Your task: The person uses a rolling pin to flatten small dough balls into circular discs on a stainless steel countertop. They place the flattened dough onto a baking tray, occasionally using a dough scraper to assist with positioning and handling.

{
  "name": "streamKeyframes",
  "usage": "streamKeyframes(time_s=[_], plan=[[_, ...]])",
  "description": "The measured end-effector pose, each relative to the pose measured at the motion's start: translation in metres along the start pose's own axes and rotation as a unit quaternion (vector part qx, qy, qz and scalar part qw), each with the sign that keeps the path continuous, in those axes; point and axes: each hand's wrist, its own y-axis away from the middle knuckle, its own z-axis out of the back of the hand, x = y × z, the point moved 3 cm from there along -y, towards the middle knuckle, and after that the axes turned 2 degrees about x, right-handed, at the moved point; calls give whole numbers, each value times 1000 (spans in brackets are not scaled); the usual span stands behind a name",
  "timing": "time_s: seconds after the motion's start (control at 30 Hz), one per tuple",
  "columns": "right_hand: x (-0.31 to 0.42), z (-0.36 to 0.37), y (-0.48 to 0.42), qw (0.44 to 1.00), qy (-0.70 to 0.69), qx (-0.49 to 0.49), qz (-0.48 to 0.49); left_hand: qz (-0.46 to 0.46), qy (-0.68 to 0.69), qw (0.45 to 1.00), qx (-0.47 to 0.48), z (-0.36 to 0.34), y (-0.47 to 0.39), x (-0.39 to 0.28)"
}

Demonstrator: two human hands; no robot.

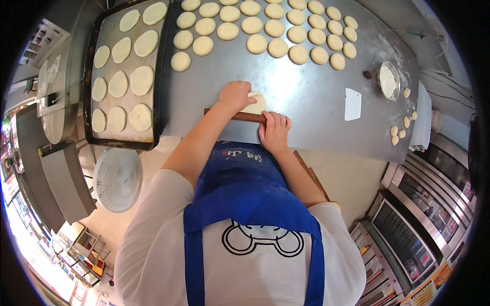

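A round of dough lies on the steel worktop, partly under a dark wooden rolling pin. My left hand pinches the dough's upper left edge between thumb and fingers. My right hand is curled over the right end of the rolling pin. The pin's left end sticks out beyond my left forearm. Several thick dough rounds stand in rows across the far part of the worktop. Flatter dough rounds lie in rows on a dark-rimmed baking tray at the left.
A white dough scraper lies right of my hands. Further right are a bowl of flour, a small dark lump and several small dough pieces. The steel worktop's near edge runs just before my blue apron. A fan stands below the tray.
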Motion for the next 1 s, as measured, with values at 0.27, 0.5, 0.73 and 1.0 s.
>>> streamKeyframes(time_s=[0.27,0.5,0.73,1.0], plan=[[-12,22,14,997,-72,-3,-8,139,320,924,-158,-14,59,33],[16,17,-81,998,-28,-50,8,23,-86,970,-226,11,70,57],[8,-2,-44,998,0,59,36,-18,-134,978,-158,-20,118,62],[-6,-10,-120,996,84,-9,27,-20,-208,950,-231,37,35,62]])
